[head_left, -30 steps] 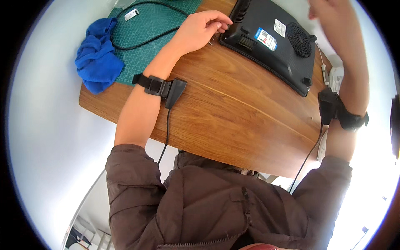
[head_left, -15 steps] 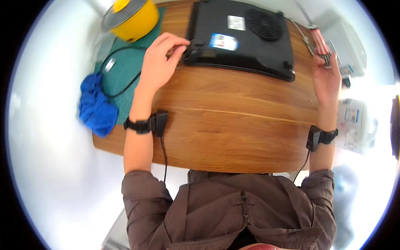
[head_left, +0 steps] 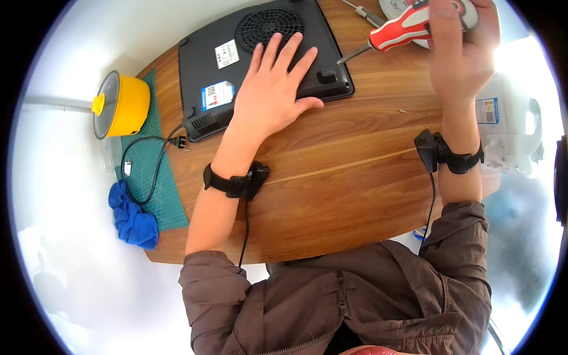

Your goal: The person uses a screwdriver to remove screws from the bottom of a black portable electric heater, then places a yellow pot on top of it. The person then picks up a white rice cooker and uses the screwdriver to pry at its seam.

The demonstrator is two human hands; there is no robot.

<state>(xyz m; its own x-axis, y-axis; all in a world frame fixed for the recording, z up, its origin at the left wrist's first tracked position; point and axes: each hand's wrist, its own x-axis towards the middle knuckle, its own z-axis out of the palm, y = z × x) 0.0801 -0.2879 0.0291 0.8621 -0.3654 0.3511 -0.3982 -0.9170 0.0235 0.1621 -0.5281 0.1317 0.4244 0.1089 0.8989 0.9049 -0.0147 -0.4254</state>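
Note:
A flat black appliance, seemingly an induction cooker (head_left: 204, 59), lies underside up on the wooden table, its round fan grille (head_left: 269, 28) facing me. My left hand (head_left: 269, 97) rests flat on it, fingers spread, the fingertips by the grille's lower edge. In my right hand (head_left: 464, 56) is a screwdriver (head_left: 399, 31) with a red and white handle, my fingers wrapped round it. Its metal shaft points left and down. The tip meets the appliance near its right edge, above a small black foot (head_left: 326, 77); whether it sits in a screw I cannot tell.
A yellow pot (head_left: 133, 103) with a lid stands on a green cutting mat (head_left: 171, 204) at the left. A black plug (head_left: 177, 142) with its cord and a blue cloth (head_left: 133, 219) lie there too. A small screw-like piece (head_left: 403, 111) lies right of the appliance.
My left hand has gone from the appliance's left edge to flat on its underside. My right hand has brought the screwdriver over to the appliance, shaft now pointing down-left. The view has shifted.

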